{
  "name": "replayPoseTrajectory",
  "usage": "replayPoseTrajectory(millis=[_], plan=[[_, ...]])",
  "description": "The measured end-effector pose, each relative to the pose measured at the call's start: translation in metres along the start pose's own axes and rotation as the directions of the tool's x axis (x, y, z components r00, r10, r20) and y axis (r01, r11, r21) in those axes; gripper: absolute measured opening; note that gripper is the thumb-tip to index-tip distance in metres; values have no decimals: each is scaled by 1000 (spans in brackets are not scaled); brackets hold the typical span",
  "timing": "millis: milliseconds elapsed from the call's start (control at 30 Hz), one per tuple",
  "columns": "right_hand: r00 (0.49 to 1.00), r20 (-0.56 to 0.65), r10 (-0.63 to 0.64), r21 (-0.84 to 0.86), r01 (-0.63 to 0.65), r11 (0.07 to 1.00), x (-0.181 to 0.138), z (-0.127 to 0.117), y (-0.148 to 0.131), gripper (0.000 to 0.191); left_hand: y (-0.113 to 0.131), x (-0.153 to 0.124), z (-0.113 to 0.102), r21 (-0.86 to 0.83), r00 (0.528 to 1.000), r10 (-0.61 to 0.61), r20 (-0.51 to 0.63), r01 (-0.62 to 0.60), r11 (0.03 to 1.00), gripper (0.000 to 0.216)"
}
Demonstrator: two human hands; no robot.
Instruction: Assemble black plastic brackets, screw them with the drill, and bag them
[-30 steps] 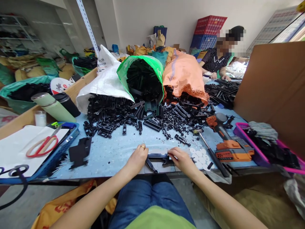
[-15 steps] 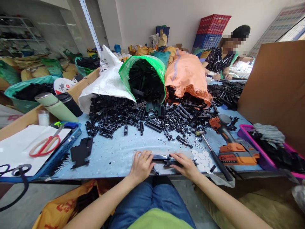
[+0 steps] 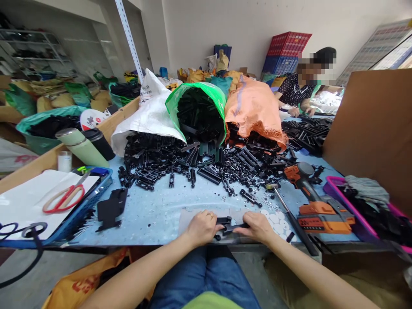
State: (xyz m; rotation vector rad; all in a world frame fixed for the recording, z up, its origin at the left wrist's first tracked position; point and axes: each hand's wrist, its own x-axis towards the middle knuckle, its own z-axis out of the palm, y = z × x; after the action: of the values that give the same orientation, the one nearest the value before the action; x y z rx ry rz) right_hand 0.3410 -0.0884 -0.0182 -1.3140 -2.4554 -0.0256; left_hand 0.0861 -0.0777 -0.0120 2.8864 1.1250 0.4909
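Note:
Close to the front edge of the table, my left hand (image 3: 202,228) has its fingers closed around one end of a black bar-shaped part (image 3: 224,220). My right hand (image 3: 258,227) pinches the outer end of a second black part (image 3: 235,228), which slants in and meets the first between the hands. How the two pieces join is partly hidden by the fingers. A small dark round piece (image 3: 218,237) shows below the left fingertips. Flat white discs (image 3: 278,223) lie just right of my right hand.
Loose black parts (image 3: 151,171) spill from a white sack (image 3: 144,113), a green sack (image 3: 174,101) and an orange sack (image 3: 254,107). To the right lie a hammer (image 3: 296,225), a cordless power tool (image 3: 322,216) and a pink basket (image 3: 331,186). Scissors (image 3: 66,199) lie left. A co-worker (image 3: 296,92) sits behind.
Both hands have drawn closer together, and the black parts have turned between them. My left hand has moved right and closed more tightly. The whole view has shifted slightly downward.

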Motion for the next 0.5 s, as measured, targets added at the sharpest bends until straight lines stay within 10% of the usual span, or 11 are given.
replayPoseTrajectory(millis=[100, 200, 333, 433, 500], plan=[[998, -15, -53, 370, 55, 928, 10, -23, -20, 54, 5, -3, -21, -192, 978, -45, -202, 6, 981, 47], [995, -47, -94, 790, 94, 606, 20, -38, -57, 56, 23, -9, -50, -547, 945, -93, -315, -100, 831, 52], [945, -208, 251, 942, 124, 311, 39, -12, -112, 48, 51, -19, -61, -777, 857, -319, -406, -140, 613, 54], [889, -277, 366, 930, 152, 334, 67, 27, -121, 44, 50, -26, -40, -692, 771, -357, -527, -146, 707, 57], [931, -251, 267, 836, 69, 545, 94, 45, -100, 36, 31, -27, -19, -512, 804, -280, -524, -34, 858, 61]])
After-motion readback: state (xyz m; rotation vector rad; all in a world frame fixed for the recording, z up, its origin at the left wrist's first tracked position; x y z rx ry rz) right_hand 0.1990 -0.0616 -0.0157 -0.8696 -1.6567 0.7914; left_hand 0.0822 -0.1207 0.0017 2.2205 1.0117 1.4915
